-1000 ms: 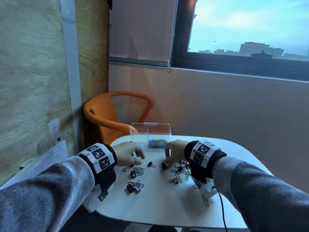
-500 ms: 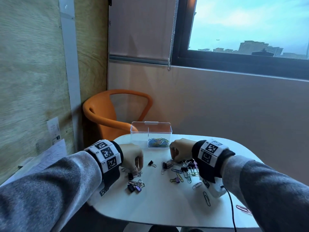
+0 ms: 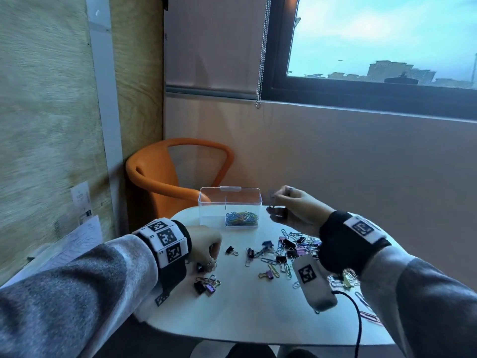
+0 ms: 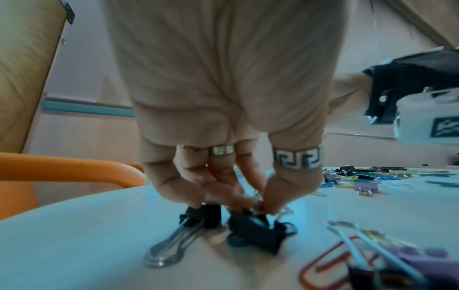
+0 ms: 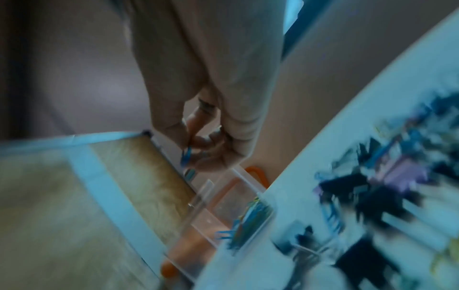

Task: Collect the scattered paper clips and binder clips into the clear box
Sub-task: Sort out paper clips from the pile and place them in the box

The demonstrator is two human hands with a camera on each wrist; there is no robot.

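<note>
In the head view, the clear box (image 3: 230,206) stands at the far edge of the white table (image 3: 253,311), just above the frame's centre, with a heap of coloured paper clips (image 3: 241,217) lying in its right compartment. The left hand (image 3: 205,246) sits low at centre left, fingers curled down onto the table beside a black binder clip (image 3: 200,267); a small cluster of black and purple binder clips (image 3: 206,284) lies just below it. The right hand (image 3: 296,209) is raised just right of the box, level with its rim, fingers bunched together around something small. Beneath that wrist, right of centre, lies the main scatter of clips (image 3: 286,250), and one lone black binder clip (image 3: 231,250) lies between the two hands. An orange chair (image 3: 165,177) stands behind the table at left. In the left wrist view, the fingertips (image 4: 270,208) of the left hand pinch the wire handles of the black binder clip (image 4: 255,233) at lower centre, with a second black binder clip (image 4: 198,217) touching the fingers just to the left. In the right wrist view, blurred, the right hand's fingers (image 5: 201,141) pinch a blue paper clip (image 5: 186,156) at mid-frame, above the clear box (image 5: 223,206) below it.
</note>
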